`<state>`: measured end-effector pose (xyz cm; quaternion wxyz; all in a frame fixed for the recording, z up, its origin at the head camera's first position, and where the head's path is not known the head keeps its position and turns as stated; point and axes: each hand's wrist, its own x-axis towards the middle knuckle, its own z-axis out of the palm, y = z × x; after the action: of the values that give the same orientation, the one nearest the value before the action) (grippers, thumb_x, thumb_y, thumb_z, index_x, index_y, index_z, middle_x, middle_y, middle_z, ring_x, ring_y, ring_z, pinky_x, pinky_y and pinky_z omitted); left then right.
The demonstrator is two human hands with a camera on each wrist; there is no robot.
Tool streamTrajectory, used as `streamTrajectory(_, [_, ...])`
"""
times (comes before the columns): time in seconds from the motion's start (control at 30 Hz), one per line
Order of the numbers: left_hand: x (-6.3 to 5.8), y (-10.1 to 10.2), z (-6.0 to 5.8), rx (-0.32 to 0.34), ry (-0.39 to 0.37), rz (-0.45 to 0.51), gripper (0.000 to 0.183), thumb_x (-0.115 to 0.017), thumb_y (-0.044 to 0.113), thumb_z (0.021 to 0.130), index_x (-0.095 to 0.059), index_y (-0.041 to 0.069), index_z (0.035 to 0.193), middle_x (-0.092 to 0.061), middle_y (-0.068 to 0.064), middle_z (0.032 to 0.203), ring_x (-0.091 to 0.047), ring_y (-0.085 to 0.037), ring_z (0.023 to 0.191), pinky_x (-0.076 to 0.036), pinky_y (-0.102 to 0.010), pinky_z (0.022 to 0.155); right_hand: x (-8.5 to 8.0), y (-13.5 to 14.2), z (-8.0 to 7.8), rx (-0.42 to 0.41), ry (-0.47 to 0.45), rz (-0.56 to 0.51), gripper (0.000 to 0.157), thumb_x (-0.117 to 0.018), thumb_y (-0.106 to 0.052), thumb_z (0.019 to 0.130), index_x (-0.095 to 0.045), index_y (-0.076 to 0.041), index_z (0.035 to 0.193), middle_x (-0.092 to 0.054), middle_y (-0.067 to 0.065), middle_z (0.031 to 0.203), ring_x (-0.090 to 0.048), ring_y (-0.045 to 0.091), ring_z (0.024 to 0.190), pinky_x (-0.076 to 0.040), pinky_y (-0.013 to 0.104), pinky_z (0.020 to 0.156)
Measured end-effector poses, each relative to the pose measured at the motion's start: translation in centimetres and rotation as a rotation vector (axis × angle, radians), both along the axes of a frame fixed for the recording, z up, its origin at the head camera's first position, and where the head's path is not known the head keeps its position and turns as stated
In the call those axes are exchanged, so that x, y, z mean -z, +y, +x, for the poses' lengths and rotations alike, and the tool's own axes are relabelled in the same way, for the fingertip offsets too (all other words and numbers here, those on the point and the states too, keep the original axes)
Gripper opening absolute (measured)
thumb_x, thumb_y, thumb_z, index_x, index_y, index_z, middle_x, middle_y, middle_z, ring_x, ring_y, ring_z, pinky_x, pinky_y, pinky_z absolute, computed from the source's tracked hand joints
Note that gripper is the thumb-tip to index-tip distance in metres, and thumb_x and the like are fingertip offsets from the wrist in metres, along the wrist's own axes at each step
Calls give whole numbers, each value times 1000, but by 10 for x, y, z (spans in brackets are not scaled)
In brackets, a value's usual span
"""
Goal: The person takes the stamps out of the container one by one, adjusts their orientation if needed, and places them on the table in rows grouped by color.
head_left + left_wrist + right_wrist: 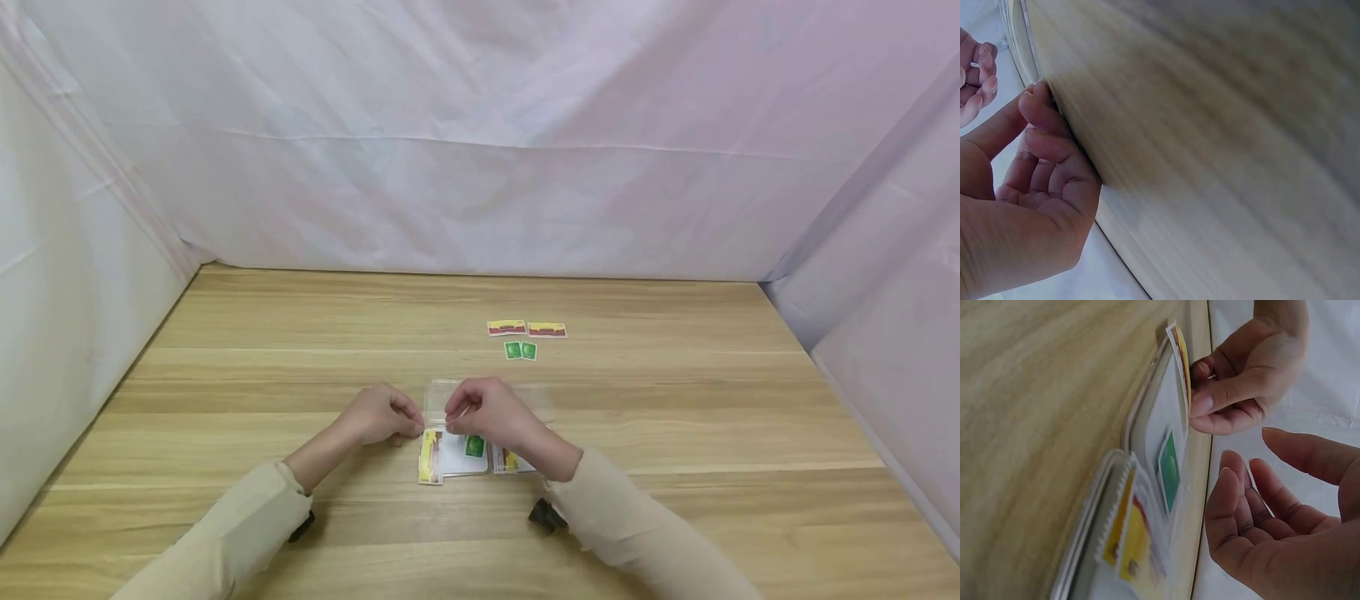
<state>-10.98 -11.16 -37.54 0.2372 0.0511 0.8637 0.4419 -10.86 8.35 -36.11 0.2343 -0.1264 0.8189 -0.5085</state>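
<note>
My left hand [384, 414] pinches the upper edge of a yellow-and-red stamp [431, 458] between thumb and fingertip. That stamp lies along the left side of a white-bottomed clear plastic case [457, 460], its lower end sticking out past the rim. A small green stamp [1170, 469] rests in the same case. Above it hovers my right hand [491, 410], thumb apart from the loosely bent fingers, holding nothing in the right wrist view. Under the right forearm, a second clear case [1088, 550] carries overlapping yellow stamps [1132, 550], partly hidden in the head view.
Transparent lids [438, 393] spread behind the cases, partly covered by the right hand. Farther back on the wooden table [300, 333] lie two yellow-and-red stamps [547, 331] side by side and two green stamps [528, 352]. White cloth [450, 200] hangs round the table.
</note>
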Motion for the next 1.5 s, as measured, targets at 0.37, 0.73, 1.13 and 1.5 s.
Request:
streamTrajectory(0.37, [1,0,1,-9,-5,2,4,-71,3,79,-69,0,77,-62,0,64,-53,-10,53,-43,-24,54,9,-9,5,13,17,71,11,-70,4,77,-64,-2,84,-61,0,78,-53,13,68,-44,24,58])
streamTrajectory(0.73, [2,0,0,-4,-2,-4,4,-70,3,79,-69,1,76,-62,0,63,-52,-10,52,-41,-24,53,14,-13,6,2,92,149,11,-71,5,74,-64,-3,78,-60,1,77,-51,12,70,-43,23,61])
streamTrajectory(1.13, [3,1,-1,-15,-13,-22,4,-69,2,79,-69,2,76,-62,-1,62,-52,-10,51,-41,-23,52,15,-18,5,6,125,183,14,-73,5,72,-63,-4,77,-59,1,74,-51,12,69,-43,22,60])
streamTrajectory(1.5, [2,0,1,-13,-5,-3,4,-69,1,80,-69,-1,76,-65,-2,68,-52,-10,51,-45,-24,52,16,-21,5,-14,157,197,17,-73,9,70,-62,-3,76,-59,1,73,-52,11,69,-44,22,61])
